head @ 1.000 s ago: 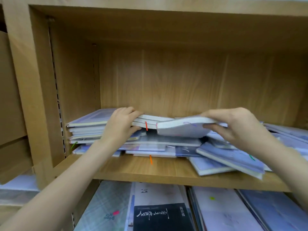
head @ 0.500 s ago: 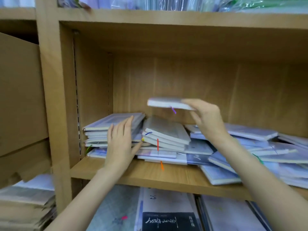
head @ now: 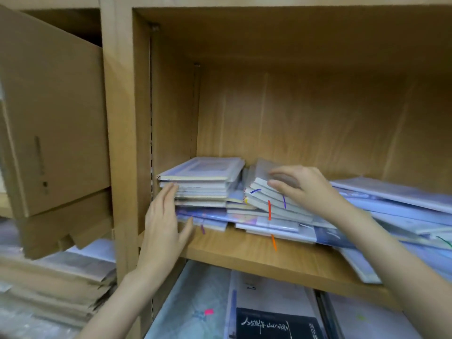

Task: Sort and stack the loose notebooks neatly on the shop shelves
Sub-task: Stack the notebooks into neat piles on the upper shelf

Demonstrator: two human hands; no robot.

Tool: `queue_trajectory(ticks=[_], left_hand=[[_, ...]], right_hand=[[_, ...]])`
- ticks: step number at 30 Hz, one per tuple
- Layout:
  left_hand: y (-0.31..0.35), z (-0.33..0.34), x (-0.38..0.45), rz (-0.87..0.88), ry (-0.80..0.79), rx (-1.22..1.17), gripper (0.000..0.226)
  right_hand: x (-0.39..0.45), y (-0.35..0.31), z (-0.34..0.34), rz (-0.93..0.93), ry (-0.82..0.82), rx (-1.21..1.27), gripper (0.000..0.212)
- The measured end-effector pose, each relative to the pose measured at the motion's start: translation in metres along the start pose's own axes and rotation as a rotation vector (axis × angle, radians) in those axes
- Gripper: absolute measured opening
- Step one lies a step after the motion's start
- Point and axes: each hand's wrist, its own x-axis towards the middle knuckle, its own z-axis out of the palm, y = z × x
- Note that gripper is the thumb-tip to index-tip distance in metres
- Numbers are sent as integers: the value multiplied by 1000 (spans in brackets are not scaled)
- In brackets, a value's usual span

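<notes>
A large cardboard box (head: pixel 51 113) fills the compartment on the far left, tilted, with a second cardboard box (head: pixel 61 226) beneath it (its bottom flaps hang loose). Under both lies a pile of flattened cardboard (head: pixel 56 287), blurred. A perforated metal shelf-pin strip (head: pixel 151 118) runs down the wooden upright (head: pixel 119 143) beside them.

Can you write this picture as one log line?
left hand: flat against left stack | right hand: on leaning notebooks | shelf: messy
</notes>
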Motion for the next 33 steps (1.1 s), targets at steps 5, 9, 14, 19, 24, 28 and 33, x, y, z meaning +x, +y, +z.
queue_trajectory(ticks=[5, 9, 14, 19, 24, 28, 33], left_hand=[[-9, -6, -9, -60, -84, -12, 53], [-11, -10, -7, -50, -124, -2, 56], [-13, -10, -8, -49, -135, -16, 57], [-14, -9, -8, -59, -140, -28, 55], [-14, -9, -11, -56, -145, -17, 53], [-16, -10, -13, -52, -147, -15, 53], [-14, -10, -16, -42, -123, -12, 51]], right_hand=[[46, -46, 35, -137, -138, 26, 45], [68, -66, 54, -128, -192, -70, 46], [80, -68, 59, -77, -32, -205, 31], [89, -57, 48, -28, -33, -128, 23], [87, -63, 57, -102, -203, -267, 31], [84, -55, 57, -101, -271, -191, 36], [82, -56, 53, -109, -206, -223, 30]])
